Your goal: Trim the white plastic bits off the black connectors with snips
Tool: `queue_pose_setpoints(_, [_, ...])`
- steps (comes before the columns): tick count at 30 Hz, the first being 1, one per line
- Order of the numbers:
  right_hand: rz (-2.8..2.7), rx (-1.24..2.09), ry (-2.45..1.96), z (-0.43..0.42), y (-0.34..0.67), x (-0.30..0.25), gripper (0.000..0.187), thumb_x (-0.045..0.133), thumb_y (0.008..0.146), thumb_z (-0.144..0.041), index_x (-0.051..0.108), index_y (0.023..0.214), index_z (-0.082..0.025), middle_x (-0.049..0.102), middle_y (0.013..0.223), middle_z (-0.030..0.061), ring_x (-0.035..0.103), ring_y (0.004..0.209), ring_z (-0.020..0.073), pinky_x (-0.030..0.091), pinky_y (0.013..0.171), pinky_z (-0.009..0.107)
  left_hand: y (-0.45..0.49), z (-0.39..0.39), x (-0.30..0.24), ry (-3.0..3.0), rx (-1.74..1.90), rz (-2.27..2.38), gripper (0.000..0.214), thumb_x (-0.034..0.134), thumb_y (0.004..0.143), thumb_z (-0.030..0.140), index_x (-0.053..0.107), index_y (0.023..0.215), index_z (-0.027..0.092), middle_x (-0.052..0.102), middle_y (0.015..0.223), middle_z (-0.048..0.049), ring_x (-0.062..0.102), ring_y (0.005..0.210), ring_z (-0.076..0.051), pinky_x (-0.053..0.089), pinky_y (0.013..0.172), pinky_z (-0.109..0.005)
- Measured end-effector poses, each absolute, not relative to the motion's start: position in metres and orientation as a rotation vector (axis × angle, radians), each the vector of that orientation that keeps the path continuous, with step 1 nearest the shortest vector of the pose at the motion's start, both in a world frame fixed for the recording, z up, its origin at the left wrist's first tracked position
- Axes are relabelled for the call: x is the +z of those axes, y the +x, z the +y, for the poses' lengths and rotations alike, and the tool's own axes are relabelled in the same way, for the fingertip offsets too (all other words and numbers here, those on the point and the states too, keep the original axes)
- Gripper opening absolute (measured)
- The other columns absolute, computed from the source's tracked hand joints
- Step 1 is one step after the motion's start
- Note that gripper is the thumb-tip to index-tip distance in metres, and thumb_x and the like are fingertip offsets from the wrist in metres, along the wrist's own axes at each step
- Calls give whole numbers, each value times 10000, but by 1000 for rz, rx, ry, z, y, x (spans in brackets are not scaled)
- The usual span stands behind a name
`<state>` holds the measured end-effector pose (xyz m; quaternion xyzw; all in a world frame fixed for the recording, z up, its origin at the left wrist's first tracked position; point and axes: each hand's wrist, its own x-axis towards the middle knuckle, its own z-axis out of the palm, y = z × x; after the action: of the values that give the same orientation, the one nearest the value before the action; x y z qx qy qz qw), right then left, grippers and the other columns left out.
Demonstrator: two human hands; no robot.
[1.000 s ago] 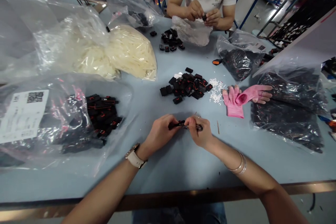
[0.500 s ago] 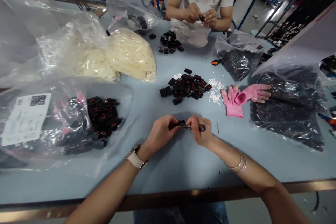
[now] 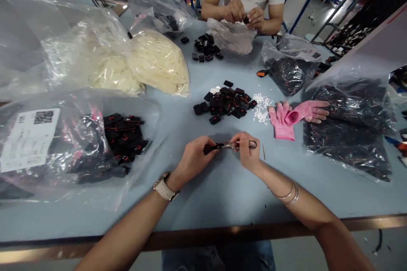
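Low over the middle of the table, my left hand point(image 3: 197, 155) pinches a small black plastic piece point(image 3: 210, 148) between thumb and fingers. Facing it, my right hand point(image 3: 247, 152) is closed around a slim metal tool with a dark looped end point(image 3: 253, 145). The tool's tip point(image 3: 226, 145) meets the black piece; whether it goes inside I cannot tell. Just beyond both hands lies a heap of black plastic pieces point(image 3: 227, 102) with orange marks. Beside the heap are scattered tiny white bits point(image 3: 261, 108).
Pink gloves point(image 3: 284, 125) and a thin brown stick point(image 3: 263, 151) lie right of my hands. Plastic bags of black parts stand left point(image 3: 85, 148) and right point(image 3: 349, 131). A bag of cream-coloured pieces point(image 3: 162, 61) lies behind. Across the table, a person point(image 3: 243, 4) handles a small dark piece.
My right hand has shifted slightly right and up, showing more of the metal tool between my hands. The left hand still pinches the black piece. The view has tilted slightly.
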<state>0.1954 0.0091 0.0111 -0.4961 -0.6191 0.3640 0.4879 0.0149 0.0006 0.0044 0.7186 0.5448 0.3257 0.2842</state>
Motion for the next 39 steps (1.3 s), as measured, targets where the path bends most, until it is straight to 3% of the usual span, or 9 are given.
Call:
queue_pose_setpoints(5, [-1198,1010,-1257,16,195,11,555,418,867,-666,573,628,-190,573,504,1,470,412,95,380,407,225,19,2,3,1562,1100,1537,180,620,804,329,486,853,219,563,614,55,544,517,-119,434,508,-245])
queue_pose_setpoints(9, [-1140,1111,-1262,18,192,13,566,479,812,-697,566,597,-180,556,466,-3,436,382,82,348,381,212,3,11,10,1002,1728,1442,240,527,891,415,365,974,259,552,641,76,562,504,-110,471,531,-249])
queue_pose_setpoints(15, [-1084,1189,-1290,21,190,13,597,512,749,-746,557,573,-177,547,444,-6,410,364,70,327,363,197,-27,22,30,570,2019,1468,102,281,1005,385,342,1044,314,569,1312,-10,669,1001,-144,534,870,-359])
queue_pose_setpoints(20, [-1081,1206,-1303,21,191,11,591,524,737,-743,568,581,-175,529,446,-14,419,371,71,328,363,198,-30,22,23,863,2189,1484,430,586,876,299,334,1214,379,439,1474,-2,488,1317,-195,433,1060,-426])
queue_pose_setpoints(23, [-1101,1209,-1301,20,191,11,584,517,753,-729,567,577,-175,528,450,-12,414,374,72,323,364,202,-43,24,14,896,2258,1576,505,602,843,228,347,1241,408,462,1444,32,412,1376,-192,417,1067,-428])
queue_pose_setpoints(29, [-1147,1161,-1276,19,192,7,576,470,818,-693,545,554,-187,505,448,-12,411,393,91,330,389,231,-51,30,14,754,2241,1539,554,623,744,116,392,1198,332,598,1214,0,630,1066,-147,527,850,-324])
queue_pose_setpoints(33, [-1307,858,-1183,24,199,9,552,423,906,-582,432,497,-212,538,557,18,528,563,137,436,561,286,-36,28,15,1073,1937,1543,241,639,783,231,536,1000,207,666,852,-2,637,732,-119,515,700,-261])
queue_pose_setpoints(37, [-1548,605,-1206,32,210,13,406,362,978,-408,537,671,-207,631,752,51,590,719,158,471,700,305,-20,18,7,1748,1128,1687,162,583,850,288,617,979,195,697,930,-65,649,787,-190,518,660,-302])
queue_pose_setpoints(39, [-1808,564,-1254,34,214,13,313,372,977,-344,614,843,-200,652,813,58,601,740,163,470,695,292,-13,14,2,2117,858,1629,159,567,859,237,632,995,187,687,1048,-102,642,919,-239,522,792,-379])
